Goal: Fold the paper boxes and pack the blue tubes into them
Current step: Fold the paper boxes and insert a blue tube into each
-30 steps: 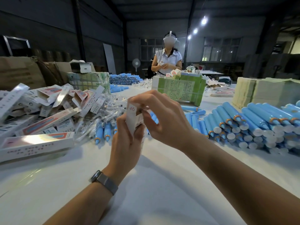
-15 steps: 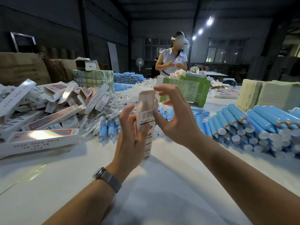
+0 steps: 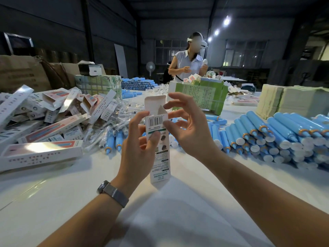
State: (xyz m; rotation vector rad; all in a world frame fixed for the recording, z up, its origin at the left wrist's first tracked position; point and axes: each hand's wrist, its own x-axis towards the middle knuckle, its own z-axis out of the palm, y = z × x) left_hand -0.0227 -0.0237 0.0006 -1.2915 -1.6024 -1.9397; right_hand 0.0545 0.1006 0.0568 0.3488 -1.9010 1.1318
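A narrow white paper box [image 3: 159, 154] with a barcode stands upright over the table, its top flaps standing open. My left hand [image 3: 138, 147] grips the box's middle from the left, thumb across its front. My right hand [image 3: 188, 127] is just right of the box top, its thumb tip on the box's right edge near the barcode and its fingers spread above the flaps. A large stack of blue tubes [image 3: 277, 136] with white caps lies to the right. A few more blue tubes [image 3: 114, 143] lie behind my left hand.
Folded and loose boxes [image 3: 53, 118] are piled at the left, with one long box [image 3: 41, 152] nearest. Green cartons [image 3: 201, 93] stand behind the hands, pale stacked sheets [image 3: 293, 102] at the right. A person [image 3: 188, 59] works across the white table [image 3: 53, 202].
The box has turned from a flat piece bunched between both hands into an upright opened tube. My right hand has come off its top and spread its fingers.
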